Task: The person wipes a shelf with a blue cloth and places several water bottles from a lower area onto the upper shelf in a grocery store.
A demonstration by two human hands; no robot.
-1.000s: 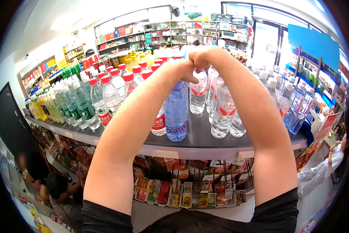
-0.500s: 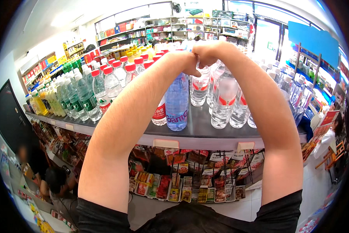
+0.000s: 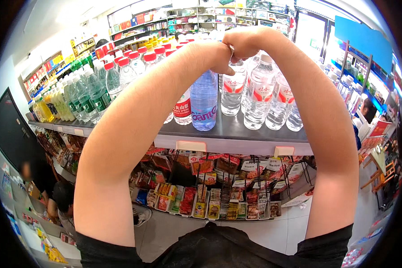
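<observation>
Both my arms reach over the shelf top, and my hands meet above the front bottles. The fingers of my left hand [image 3: 219, 57] are curled, with the thumb low beside them. My right hand [image 3: 244, 42] is bent down against it, its fingers closed. What the two hands grip is hidden behind them. Just below my left hand stands a blue-tinted bottle [image 3: 204, 102], its top covered by the hand. Clear water bottles with red-and-white labels [image 3: 260, 94] stand upright to its right. A red-labelled water bottle [image 3: 182, 109] is on its left, partly behind my forearm.
Green-labelled bottles [image 3: 98, 96] and yellow drinks [image 3: 44, 111] line the shelf's left. Packaged snacks [image 3: 210, 178] hang and stand below its edge [image 3: 236, 144]. Other people [image 3: 63, 196] are at lower left. A wooden chair [image 3: 382, 176] stands at right.
The bottles and shelf edge sit higher in the picture. My hands have shifted slightly upward in view and stay together, and my elbows are spread wider.
</observation>
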